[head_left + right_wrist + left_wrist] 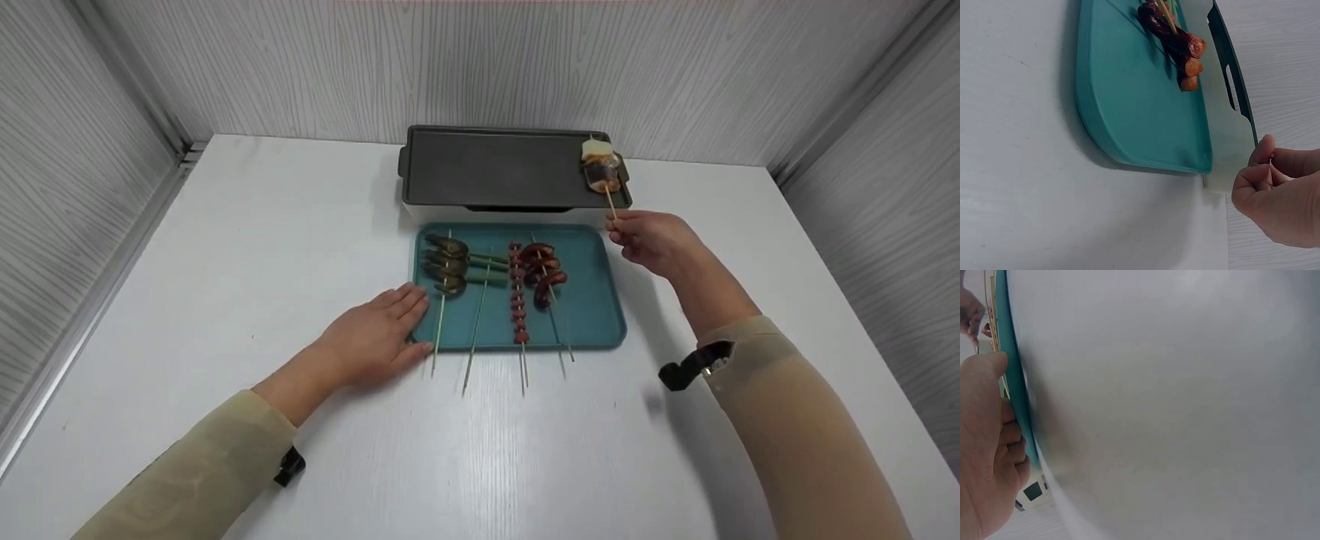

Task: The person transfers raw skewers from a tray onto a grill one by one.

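Observation:
My right hand (654, 238) pinches the stick of a skewer (602, 172) with a pale piece at the tip and dark and orange pieces below it. Its food end lies over the right end of a black griddle (495, 169). My left hand (375, 334) rests with extended fingers along the left edge of a teal tray (592, 319), its thumb at the near corner. On the tray, from left, are a skewer of brown-green pieces (448, 266), one with green stalks (487, 279), one of small red pieces (517, 300), and one of reddish-brown sausages (1176, 36).
The griddle has a white base (1224, 146) and stands behind the tray, close to the back panel (525, 67). Stick ends overhang the tray's near edge above the white table (480, 465). Grey wood-grain side panels (870, 150) enclose the table.

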A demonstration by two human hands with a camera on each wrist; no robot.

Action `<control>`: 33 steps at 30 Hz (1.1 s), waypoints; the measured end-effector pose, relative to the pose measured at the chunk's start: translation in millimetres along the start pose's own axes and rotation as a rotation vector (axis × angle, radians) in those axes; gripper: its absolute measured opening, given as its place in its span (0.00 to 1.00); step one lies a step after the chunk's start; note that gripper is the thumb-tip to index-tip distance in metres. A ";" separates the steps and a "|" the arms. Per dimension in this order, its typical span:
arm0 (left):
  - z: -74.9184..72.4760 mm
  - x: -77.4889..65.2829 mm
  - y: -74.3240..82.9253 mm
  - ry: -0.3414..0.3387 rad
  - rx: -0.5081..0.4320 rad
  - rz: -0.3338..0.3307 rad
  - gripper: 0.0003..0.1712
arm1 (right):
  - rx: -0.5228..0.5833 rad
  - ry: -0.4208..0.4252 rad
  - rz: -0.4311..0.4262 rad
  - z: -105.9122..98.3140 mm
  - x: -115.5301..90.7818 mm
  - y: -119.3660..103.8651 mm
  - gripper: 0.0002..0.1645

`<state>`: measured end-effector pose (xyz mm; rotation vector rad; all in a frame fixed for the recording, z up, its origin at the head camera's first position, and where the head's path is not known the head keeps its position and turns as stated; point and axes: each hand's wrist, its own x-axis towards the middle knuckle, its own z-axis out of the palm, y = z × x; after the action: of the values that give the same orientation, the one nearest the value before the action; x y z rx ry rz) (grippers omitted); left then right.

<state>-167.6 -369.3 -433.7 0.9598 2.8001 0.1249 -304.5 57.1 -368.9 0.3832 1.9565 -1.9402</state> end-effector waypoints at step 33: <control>1.1 1.2 -0.5 0.027 -0.014 0.016 0.45 | -0.166 -0.212 0.042 2.6 -97.6 51.8 0.35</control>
<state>-168.6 -368.9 -435.0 0.9845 2.8125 0.1611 -194.1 61.3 -373.3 0.1651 1.9360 -1.7007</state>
